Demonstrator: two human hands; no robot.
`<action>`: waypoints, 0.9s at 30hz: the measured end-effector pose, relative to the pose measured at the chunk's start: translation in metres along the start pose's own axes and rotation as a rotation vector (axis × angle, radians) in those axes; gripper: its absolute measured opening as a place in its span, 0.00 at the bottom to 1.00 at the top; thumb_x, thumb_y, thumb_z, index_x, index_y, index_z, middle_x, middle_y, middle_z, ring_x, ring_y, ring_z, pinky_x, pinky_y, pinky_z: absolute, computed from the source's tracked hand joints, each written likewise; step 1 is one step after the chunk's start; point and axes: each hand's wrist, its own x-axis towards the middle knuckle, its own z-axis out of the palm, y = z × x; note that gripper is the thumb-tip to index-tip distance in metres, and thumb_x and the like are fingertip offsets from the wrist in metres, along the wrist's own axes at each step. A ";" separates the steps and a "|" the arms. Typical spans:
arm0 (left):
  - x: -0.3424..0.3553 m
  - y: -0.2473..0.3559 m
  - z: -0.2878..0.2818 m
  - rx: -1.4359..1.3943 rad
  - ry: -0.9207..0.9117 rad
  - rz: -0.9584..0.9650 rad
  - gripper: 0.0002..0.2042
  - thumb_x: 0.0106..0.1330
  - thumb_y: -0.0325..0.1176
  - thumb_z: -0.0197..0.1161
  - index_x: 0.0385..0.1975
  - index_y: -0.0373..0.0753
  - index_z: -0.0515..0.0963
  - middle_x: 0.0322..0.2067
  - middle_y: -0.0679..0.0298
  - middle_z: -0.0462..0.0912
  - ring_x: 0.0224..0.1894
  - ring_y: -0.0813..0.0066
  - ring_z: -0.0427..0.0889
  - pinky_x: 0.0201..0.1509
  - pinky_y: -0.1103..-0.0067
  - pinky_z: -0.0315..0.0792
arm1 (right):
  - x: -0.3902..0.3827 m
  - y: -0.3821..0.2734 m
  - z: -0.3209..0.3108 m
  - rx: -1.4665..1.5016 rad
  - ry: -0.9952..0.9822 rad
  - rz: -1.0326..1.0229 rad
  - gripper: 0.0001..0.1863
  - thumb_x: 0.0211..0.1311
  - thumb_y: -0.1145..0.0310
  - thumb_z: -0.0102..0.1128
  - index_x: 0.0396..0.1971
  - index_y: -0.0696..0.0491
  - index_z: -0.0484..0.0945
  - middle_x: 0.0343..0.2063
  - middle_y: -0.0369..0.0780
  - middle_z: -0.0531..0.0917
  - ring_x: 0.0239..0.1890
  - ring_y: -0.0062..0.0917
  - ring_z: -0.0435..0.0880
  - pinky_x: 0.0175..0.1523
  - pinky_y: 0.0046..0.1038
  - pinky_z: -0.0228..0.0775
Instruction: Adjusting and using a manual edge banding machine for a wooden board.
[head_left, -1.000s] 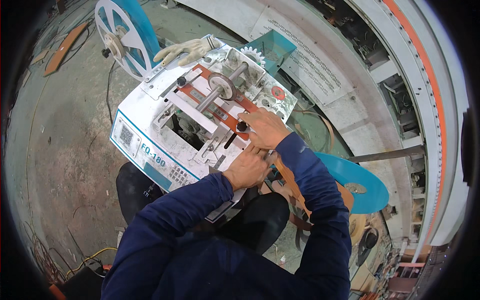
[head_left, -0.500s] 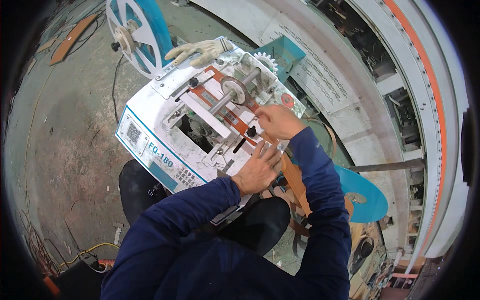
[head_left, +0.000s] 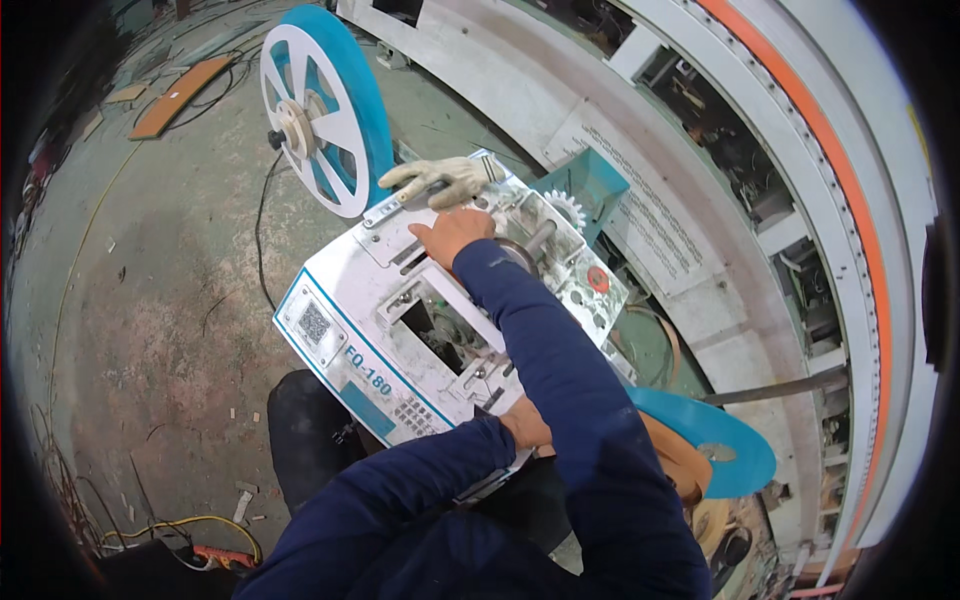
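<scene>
A white machine (head_left: 345,262) with blue trim stands in front of my knees. On its far part rests my right hand (head_left: 458,234), fingers curled down over the top beside a pale work glove (head_left: 445,182); what they hold is hidden. The right forearm crosses the machine and covers much of the middle. Near the close edge is my left hand (head_left: 527,425), its fingers hidden behind the right sleeve. A metal shaft (head_left: 541,238) and a white gear (head_left: 568,210) show beyond the right wrist. Left of that forearm, a rectangular opening (head_left: 432,335) shows in the machine's top.
A teal and white reel (head_left: 335,128) stands at the far left of the machine. A teal disc (head_left: 745,450) and a brown strip coil (head_left: 682,462) are at the right. Beyond is a teal chute (head_left: 608,190). A red button (head_left: 597,279) sits on the machine.
My right hand has moved from the machine's right side to its far left part, near the glove. The left hand has gone behind the right forearm. The view has shifted, too.
</scene>
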 end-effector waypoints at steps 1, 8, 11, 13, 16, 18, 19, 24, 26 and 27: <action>-0.001 -0.002 0.004 -0.274 0.115 0.022 0.21 0.60 0.33 0.53 0.56 0.39 0.73 0.57 0.57 0.74 0.61 0.57 0.69 0.68 0.65 0.57 | 0.002 -0.003 0.004 -0.019 0.011 -0.066 0.29 0.64 0.44 0.45 0.32 0.54 0.85 0.31 0.46 0.86 0.36 0.40 0.85 0.40 0.40 0.75; 0.010 0.019 -0.026 -0.199 0.227 0.127 0.21 0.52 0.32 0.56 0.48 0.35 0.77 0.50 0.55 0.78 0.58 0.57 0.71 0.67 0.60 0.56 | 0.017 0.014 0.009 -0.101 -0.034 -0.377 0.21 0.61 0.52 0.48 0.30 0.56 0.82 0.29 0.48 0.84 0.32 0.42 0.84 0.36 0.43 0.74; 0.023 0.001 -0.003 0.445 0.347 0.308 0.16 0.53 0.33 0.56 0.41 0.35 0.81 0.45 0.55 0.80 0.56 0.56 0.72 0.66 0.55 0.54 | 0.014 0.027 0.004 -0.029 -0.048 -0.458 0.19 0.60 0.55 0.51 0.32 0.57 0.78 0.29 0.49 0.82 0.35 0.43 0.82 0.38 0.42 0.73; 0.021 0.004 -0.007 0.526 0.330 0.307 0.14 0.53 0.33 0.57 0.37 0.36 0.82 0.43 0.55 0.80 0.54 0.55 0.72 0.65 0.53 0.53 | 0.014 0.036 0.006 0.045 -0.046 -0.495 0.17 0.59 0.56 0.53 0.33 0.58 0.77 0.31 0.50 0.81 0.37 0.43 0.81 0.41 0.41 0.72; 0.021 0.007 -0.011 0.581 0.361 0.294 0.14 0.54 0.34 0.57 0.37 0.36 0.82 0.40 0.56 0.81 0.53 0.57 0.73 0.65 0.56 0.54 | 0.015 0.038 0.002 0.163 -0.028 -0.591 0.15 0.56 0.59 0.57 0.34 0.57 0.76 0.33 0.48 0.78 0.41 0.41 0.78 0.46 0.38 0.71; 0.022 0.008 -0.012 0.573 0.361 0.300 0.14 0.54 0.34 0.57 0.37 0.36 0.82 0.40 0.56 0.81 0.53 0.57 0.73 0.64 0.56 0.54 | 0.013 0.039 -0.011 0.217 -0.113 -0.600 0.11 0.52 0.66 0.58 0.34 0.55 0.76 0.35 0.45 0.76 0.44 0.40 0.76 0.49 0.37 0.69; 0.023 0.008 -0.013 0.566 0.359 0.309 0.14 0.54 0.34 0.57 0.37 0.36 0.82 0.39 0.56 0.81 0.53 0.57 0.73 0.64 0.56 0.54 | 0.014 0.040 -0.008 0.217 -0.114 -0.601 0.11 0.52 0.66 0.58 0.34 0.55 0.76 0.35 0.45 0.76 0.44 0.40 0.76 0.49 0.37 0.69; 0.021 0.011 -0.016 0.589 0.270 0.274 0.14 0.53 0.34 0.58 0.37 0.36 0.82 0.38 0.55 0.82 0.54 0.58 0.72 0.64 0.55 0.54 | 0.024 0.042 0.004 0.268 -0.121 -0.721 0.13 0.50 0.72 0.59 0.39 0.55 0.78 0.39 0.46 0.78 0.46 0.42 0.77 0.51 0.38 0.69; 0.020 0.011 -0.020 0.576 0.269 0.280 0.14 0.53 0.33 0.58 0.37 0.36 0.82 0.38 0.54 0.82 0.55 0.57 0.71 0.64 0.55 0.54 | 0.024 0.048 0.005 0.310 -0.014 -0.724 0.17 0.50 0.70 0.58 0.43 0.55 0.77 0.40 0.48 0.78 0.47 0.43 0.77 0.53 0.39 0.68; 0.017 0.017 -0.027 0.570 0.251 0.282 0.14 0.53 0.33 0.58 0.37 0.37 0.82 0.38 0.54 0.82 0.55 0.57 0.71 0.64 0.55 0.54 | 0.022 0.052 0.005 0.354 0.091 -0.715 0.20 0.50 0.69 0.57 0.47 0.55 0.76 0.42 0.49 0.78 0.48 0.45 0.77 0.55 0.39 0.68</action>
